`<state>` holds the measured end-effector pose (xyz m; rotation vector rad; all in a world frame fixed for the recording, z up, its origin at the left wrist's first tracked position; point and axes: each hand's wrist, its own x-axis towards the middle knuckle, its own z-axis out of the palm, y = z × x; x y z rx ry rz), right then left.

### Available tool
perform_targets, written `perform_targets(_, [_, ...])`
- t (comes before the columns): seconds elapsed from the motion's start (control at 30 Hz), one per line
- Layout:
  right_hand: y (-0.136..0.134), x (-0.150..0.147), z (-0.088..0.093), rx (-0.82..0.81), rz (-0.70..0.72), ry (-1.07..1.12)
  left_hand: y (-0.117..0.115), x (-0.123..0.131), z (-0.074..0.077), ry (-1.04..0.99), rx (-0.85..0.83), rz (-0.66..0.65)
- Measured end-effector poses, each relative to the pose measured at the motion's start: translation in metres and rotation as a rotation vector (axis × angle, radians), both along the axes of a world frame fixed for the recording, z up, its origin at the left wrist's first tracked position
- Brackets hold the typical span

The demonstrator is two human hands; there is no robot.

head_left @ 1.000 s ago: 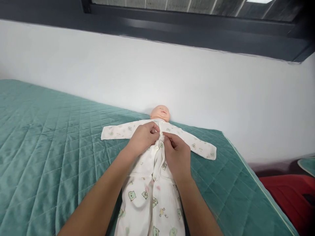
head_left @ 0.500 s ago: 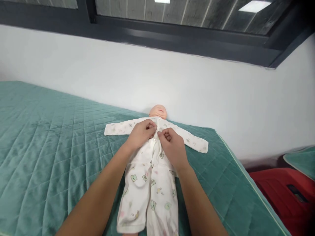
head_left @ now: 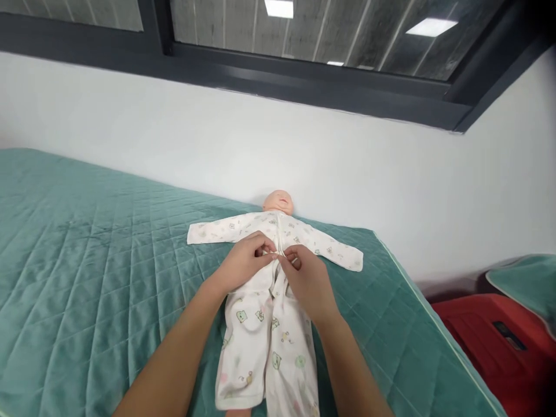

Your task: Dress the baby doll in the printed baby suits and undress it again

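Observation:
A baby doll (head_left: pixel 278 202) lies on its back on a green quilted bed (head_left: pixel 87 243), head towards the white wall. It wears a white romper (head_left: pixel 264 336) printed with small bears, sleeves spread out to both sides. My left hand (head_left: pixel 243 263) and my right hand (head_left: pixel 304 275) meet over the doll's belly. Both pinch the edges of the romper's front opening, fingertips nearly touching each other. The chest part above my hands lies closed.
The white wall (head_left: pixel 391 185) runs right behind the doll's head, under a dark window frame (head_left: pixel 304 81). The bed's right edge drops off beside a red object (head_left: pixel 495 341) on the floor. Another green padded corner (head_left: pixel 525 284) shows at far right.
Both hands have slid down from the doll's chest to its belly along the romper's front. The camera has tilted up, showing more of the window and the romper's legs.

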<state>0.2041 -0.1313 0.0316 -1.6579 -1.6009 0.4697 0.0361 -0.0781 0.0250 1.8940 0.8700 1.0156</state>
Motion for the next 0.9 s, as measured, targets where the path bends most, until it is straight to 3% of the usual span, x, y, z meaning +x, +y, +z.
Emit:
perform_targets(0.27, [0.010, 0.012, -0.004, -0.174, 0.054, 0.390, 0.003, 0.007, 0.003, 0.063, 0.043, 0.017])
perform_targets(0.37, [0.011, 0.014, 0.000, -0.197, 0.057, 0.523, 0.000, 0.008, 0.003, -0.016, -0.066, 0.064])
perform_targets(0.53, [0.007, 0.014, 0.011, -0.181, 0.097, 0.633, -0.006, 0.008, 0.002, -0.214, -0.296, 0.010])
perform_targets(0.7, [0.006, 0.011, 0.005, -0.186, 0.209, 0.681, -0.009, 0.007, 0.002, -0.233, -0.311, -0.030])
perform_targets(0.9, [0.009, 0.015, -0.002, -0.189, 0.229, 0.726, -0.008, 0.007, 0.003, -0.220, -0.351, -0.018])
